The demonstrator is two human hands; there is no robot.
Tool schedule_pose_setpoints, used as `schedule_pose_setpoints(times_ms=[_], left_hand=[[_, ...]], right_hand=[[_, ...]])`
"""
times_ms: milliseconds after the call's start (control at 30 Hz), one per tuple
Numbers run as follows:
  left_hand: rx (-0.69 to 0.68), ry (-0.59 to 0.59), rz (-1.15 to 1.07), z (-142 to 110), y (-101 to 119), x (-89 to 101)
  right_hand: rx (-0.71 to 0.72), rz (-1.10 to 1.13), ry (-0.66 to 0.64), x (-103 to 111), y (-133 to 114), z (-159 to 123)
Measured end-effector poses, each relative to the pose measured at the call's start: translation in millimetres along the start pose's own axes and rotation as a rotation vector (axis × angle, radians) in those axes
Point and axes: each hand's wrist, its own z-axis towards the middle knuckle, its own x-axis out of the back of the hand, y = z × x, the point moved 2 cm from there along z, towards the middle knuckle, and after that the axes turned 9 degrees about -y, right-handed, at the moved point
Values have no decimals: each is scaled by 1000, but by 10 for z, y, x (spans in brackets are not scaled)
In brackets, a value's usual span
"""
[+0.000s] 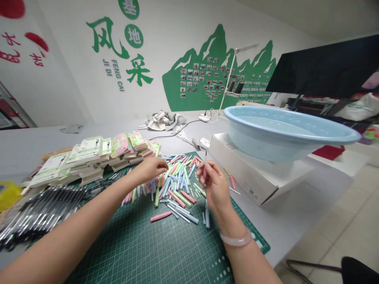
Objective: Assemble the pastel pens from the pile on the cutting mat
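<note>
Our right hand pinches a pink pen tube upright, maybe to see its tip. Our left hand nears pen parts; we cannot tell its grip.

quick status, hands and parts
Right hand holding a slim pen part; left hand over the pastel pile; blue basin on white box, off to the right
</note>
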Motion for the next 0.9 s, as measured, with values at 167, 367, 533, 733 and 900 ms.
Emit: schedule_pose_setpoints(times_ms=[167,367,533,733,900], left_hand=[[-84,-37,135,-23,-63,-258],[-237,-34,104,-50,30,-528],[-231,34,62,30,9,-533],[-276,6,55,154,194,-491],[-291,-16,82,245,322,-582]], right_hand=[[2,0,41,54,-11,26],[13,1,83,131,-84,55],[38,-18,102,179,-105,77],[15,-35,97,153,-80,70],[14,-25,93,163,-68,71]])
